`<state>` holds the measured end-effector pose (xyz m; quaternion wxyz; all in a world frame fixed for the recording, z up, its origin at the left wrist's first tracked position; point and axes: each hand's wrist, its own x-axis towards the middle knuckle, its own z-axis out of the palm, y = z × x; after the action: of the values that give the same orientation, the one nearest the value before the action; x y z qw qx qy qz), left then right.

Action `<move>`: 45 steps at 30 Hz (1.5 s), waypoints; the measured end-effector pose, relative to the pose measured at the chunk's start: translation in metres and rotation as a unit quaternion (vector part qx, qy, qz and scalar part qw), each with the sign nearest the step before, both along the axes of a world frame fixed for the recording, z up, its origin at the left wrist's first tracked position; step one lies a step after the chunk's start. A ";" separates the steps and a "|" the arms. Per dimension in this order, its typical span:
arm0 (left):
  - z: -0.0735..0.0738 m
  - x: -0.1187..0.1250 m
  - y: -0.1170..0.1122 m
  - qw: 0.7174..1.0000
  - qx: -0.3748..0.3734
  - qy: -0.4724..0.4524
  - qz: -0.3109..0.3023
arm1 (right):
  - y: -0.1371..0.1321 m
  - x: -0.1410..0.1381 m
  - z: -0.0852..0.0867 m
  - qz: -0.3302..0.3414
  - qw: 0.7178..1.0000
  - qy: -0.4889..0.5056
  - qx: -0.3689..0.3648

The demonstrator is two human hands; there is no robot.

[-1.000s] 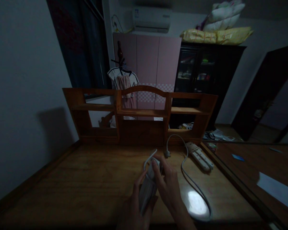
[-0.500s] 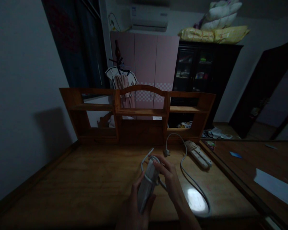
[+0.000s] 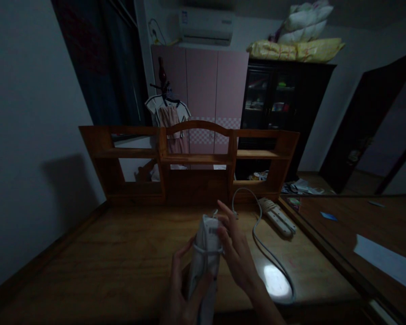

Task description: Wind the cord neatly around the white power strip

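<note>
My left hand (image 3: pixel 186 289) is wrapped round a white power strip (image 3: pixel 208 257), which it holds tilted up above the desk. A grey-white cord (image 3: pixel 203 249) passes round the strip's middle, and a barcode-like label shows near its upper end. At the strip's upper right edge is my right hand (image 3: pixel 235 250), with its fingers apart and partly stretched out. Its fingertips are beside or touching the strip; whether they touch the cord behind it I cannot tell. A loose length of cable (image 3: pixel 274 257) curves over the desk to the right, with its plug (image 3: pixel 235 215) partly behind my right fingers.
A second power strip (image 3: pixel 280 220) with its cord wound round one end lies at the desk's right. Along the back of the wooden desk (image 3: pixel 122 253) stands a low wooden shelf unit (image 3: pixel 196 159). White paper (image 3: pixel 385 259) lies on the brown surface at the right.
The power strip has turned more upright in my left hand, showing its labelled face. My right hand has come off the strip's top end, its fingers now more spread.
</note>
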<state>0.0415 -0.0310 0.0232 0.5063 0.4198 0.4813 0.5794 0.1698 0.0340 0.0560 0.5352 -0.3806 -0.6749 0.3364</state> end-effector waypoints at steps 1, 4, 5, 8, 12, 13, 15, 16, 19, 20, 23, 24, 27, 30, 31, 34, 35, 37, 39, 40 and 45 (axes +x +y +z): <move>0.003 -0.002 -0.001 1.000 -0.012 -0.026 -0.010 | 0.002 0.001 -0.001 0.022 1.000 0.021 -0.003; 0.006 -0.009 0.001 0.996 -0.019 -0.088 -0.026 | 0.008 0.003 -0.006 0.084 0.996 0.038 -0.004; 0.006 -0.011 0.002 0.994 -0.014 -0.105 -0.028 | 0.010 0.003 -0.009 0.099 0.994 0.036 -0.009; 0.005 -0.012 0.004 0.990 0.002 -0.139 -0.032 | 0.014 0.001 -0.019 0.109 0.993 0.033 -0.032; 0.011 -0.009 0.002 0.991 0.006 -0.135 -0.023 | 0.018 -0.005 -0.030 0.092 0.994 0.041 -0.038; 0.013 -0.008 0.000 0.991 0.008 -0.133 -0.022 | 0.021 -0.008 -0.032 0.090 0.993 0.055 -0.044; 0.017 -0.005 -0.003 0.991 0.009 -0.129 -0.022 | 0.028 -0.015 -0.031 0.101 0.988 0.098 -0.069; 0.018 -0.004 -0.005 0.992 0.007 -0.126 -0.021 | 0.032 -0.018 -0.030 0.117 0.982 0.119 -0.087; 0.020 -0.004 -0.008 0.994 -0.004 -0.112 -0.017 | 0.041 -0.027 -0.026 0.174 0.966 0.144 -0.126; 0.020 -0.005 -0.008 0.994 -0.004 -0.109 -0.015 | 0.043 -0.028 -0.026 0.180 0.966 0.137 -0.125; 0.017 -0.012 -0.006 0.995 -0.003 -0.096 -0.001 | 0.042 -0.028 -0.029 0.162 0.977 0.091 -0.106; 0.016 -0.015 -0.004 0.996 -0.006 -0.087 0.006 | 0.042 -0.027 -0.031 0.155 0.980 0.067 -0.102; 0.015 -0.022 0.000 0.999 -0.011 -0.036 0.034 | 0.039 -0.020 -0.031 0.131 0.988 -0.027 -0.079; 0.014 -0.031 0.004 0.996 0.007 0.034 0.088 | 0.037 -0.012 -0.020 0.104 0.988 -0.115 -0.022; 0.013 -0.035 0.007 0.993 0.015 0.054 0.105 | 0.036 -0.009 -0.015 0.093 0.985 -0.143 -0.001; 0.008 -0.048 0.016 0.987 0.034 0.089 0.132 | 0.031 0.000 0.000 0.059 0.969 -0.235 0.056; 0.005 -0.053 0.020 0.986 0.039 0.096 0.132 | 0.030 0.003 0.004 0.046 0.961 -0.264 0.069; -0.001 -0.060 0.028 0.984 0.045 0.118 0.123 | 0.027 0.006 0.006 0.020 0.947 -0.309 0.090; -0.007 -0.063 0.036 0.979 0.047 0.156 0.119 | 0.025 0.007 0.005 -0.002 0.936 -0.336 0.106; -0.011 -0.064 0.039 0.976 0.047 0.177 0.118 | 0.025 0.008 0.004 -0.009 0.931 -0.348 0.113; -0.027 -0.065 0.051 0.948 0.069 0.253 0.182 | 0.029 0.017 0.004 -0.045 0.912 -0.384 0.134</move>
<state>-0.0238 0.0204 -0.0038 0.2234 0.4918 0.6208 0.5682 0.1864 0.0632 0.0597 0.2950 -0.4352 -0.8494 0.0460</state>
